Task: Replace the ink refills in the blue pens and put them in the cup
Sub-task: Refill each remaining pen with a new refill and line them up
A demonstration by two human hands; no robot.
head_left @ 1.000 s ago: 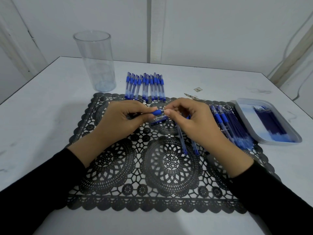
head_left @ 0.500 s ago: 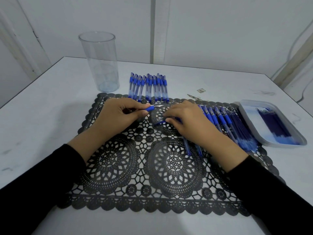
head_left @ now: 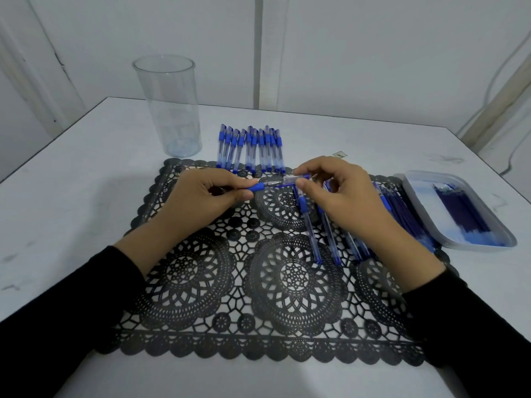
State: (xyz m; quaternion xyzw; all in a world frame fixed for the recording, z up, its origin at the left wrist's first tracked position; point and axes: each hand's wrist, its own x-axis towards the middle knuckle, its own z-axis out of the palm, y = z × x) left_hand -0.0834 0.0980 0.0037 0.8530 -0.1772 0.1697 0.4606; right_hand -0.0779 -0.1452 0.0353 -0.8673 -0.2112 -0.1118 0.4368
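My left hand (head_left: 211, 193) grips a blue pen (head_left: 260, 186) by its grip section, tip pointing right. My right hand (head_left: 334, 191) pinches a clear pen cap (head_left: 293, 179) just at that tip. The two hands meet above the far middle of the black lace mat (head_left: 230, 282). Two uncapped pens (head_left: 311, 225) lie on the mat under my right hand. A row of several capped blue pens (head_left: 250, 147) lies beyond the mat. The clear plastic cup (head_left: 169, 107) stands upright at the far left with nothing in it.
A pile of blue pens and refills (head_left: 402, 214) lies at the mat's right end, partly hidden by my right wrist. A pale tray (head_left: 422, 202) with dark blue refills (head_left: 462, 214) sits at the right table edge. A small scrap (head_left: 339, 153) lies behind my right hand.
My right hand rose from the mat and now holds the clear cap at the tip of the pen in my left hand. The left hand stayed about where it was.
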